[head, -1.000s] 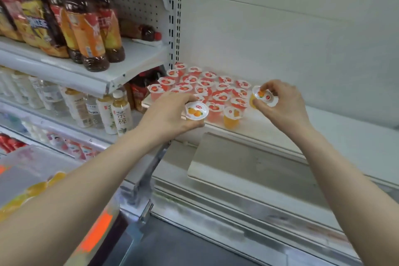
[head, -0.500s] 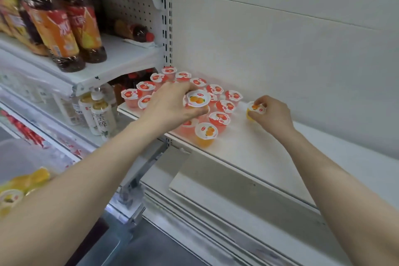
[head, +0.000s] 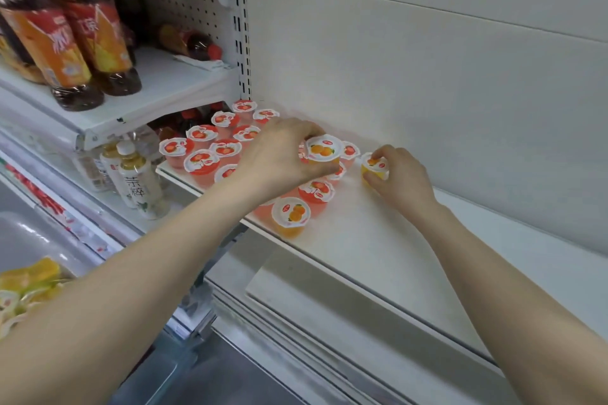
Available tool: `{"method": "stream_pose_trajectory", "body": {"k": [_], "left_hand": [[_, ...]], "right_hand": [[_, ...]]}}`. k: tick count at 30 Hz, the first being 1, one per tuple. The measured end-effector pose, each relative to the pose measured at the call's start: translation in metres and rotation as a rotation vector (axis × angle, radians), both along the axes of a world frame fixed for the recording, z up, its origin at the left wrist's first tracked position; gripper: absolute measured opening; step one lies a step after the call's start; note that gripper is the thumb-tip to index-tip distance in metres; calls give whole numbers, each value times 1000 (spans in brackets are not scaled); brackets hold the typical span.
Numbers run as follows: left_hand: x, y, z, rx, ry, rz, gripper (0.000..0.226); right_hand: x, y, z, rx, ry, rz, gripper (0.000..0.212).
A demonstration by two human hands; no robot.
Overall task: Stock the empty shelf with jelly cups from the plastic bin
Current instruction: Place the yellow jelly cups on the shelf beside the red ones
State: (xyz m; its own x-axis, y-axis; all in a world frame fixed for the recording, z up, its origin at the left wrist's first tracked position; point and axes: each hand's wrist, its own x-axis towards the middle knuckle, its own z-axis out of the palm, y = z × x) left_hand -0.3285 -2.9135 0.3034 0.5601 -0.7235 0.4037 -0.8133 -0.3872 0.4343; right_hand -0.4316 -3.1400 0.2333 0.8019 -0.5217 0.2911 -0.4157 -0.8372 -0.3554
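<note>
The left hand (head: 279, 154) holds an orange jelly cup (head: 324, 149) by its side, with the fingers curled round the cup wall and the printed lid facing up. This cup is over the group of red jelly cups (head: 200, 159), and I cannot tell if its bottom touches them or the shelf. The right hand (head: 403, 182) pinches the other orange jelly cup (head: 373, 167) between thumb and fingers. This 1 stands upright on the white shelf (head: 378, 240), close to the back wall (head: 427, 76) and just right of the cup in the left hand. The 2 hands are near each other but apart.

The red jelly cups stand in rows on the shelf, most of them left of the left hand and some under it, partly hidden. In front of the left hand, at the front edge of the shelf, stands the front orange jelly cup (head: 291, 212), beside a red 1.

Far below and left of the left hand, the plastic bin (head: 33, 230) shows with yellow jelly cups (head: 29, 276) in it. Above and left of the left hand, big tea bottles (head: 56, 39) with orange labels stand on a higher shelf (head: 164, 99). Small pale drink bottles (head: 138, 184) stand under it.
</note>
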Motion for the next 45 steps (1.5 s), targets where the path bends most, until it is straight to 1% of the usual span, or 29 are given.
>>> {"method": "stream_pose_trajectory", "body": {"k": [4,8,12,14,17,25,30,34,36,38,42,45], "left_hand": [[-6,-25,-5,79,-47,-66,57],[-13,-56,-15,187,-118,-112,56],[-16,-74,-36,262,-240,-127,56],[-19,-78,-43,297,-305,-126,55],[-22,-80,-49,337,-355,-123,54],[-24,-77,-53,369,-340,-99,58],[-25,-73,-53,362,-343,-122,55],[-27,-64,-48,346,-338,-139,64],[-26,-55,-42,298,-326,-131,68],[-22,-41,-35,233,-323,-113,63],[-3,8,-29,87,-411,-39,50],[15,54,-28,64,-475,4,51]], "right_hand": [[-9,-10,6,-144,48,88,36],[-25,-18,11,-261,27,163,47],[-35,-26,7,-361,51,183,43],[-38,-29,5,-376,55,182,43],[-41,-32,6,-372,40,171,43],[-42,-30,13,-368,3,156,42],[-41,-22,21,-373,-9,159,41],[-42,-11,30,-388,-10,160,41],[-42,-3,37,-402,-16,163,42],[-40,9,43,-427,-27,174,41],[-30,45,52,-494,-48,212,42],[-17,84,58,-529,-45,261,47]]}}
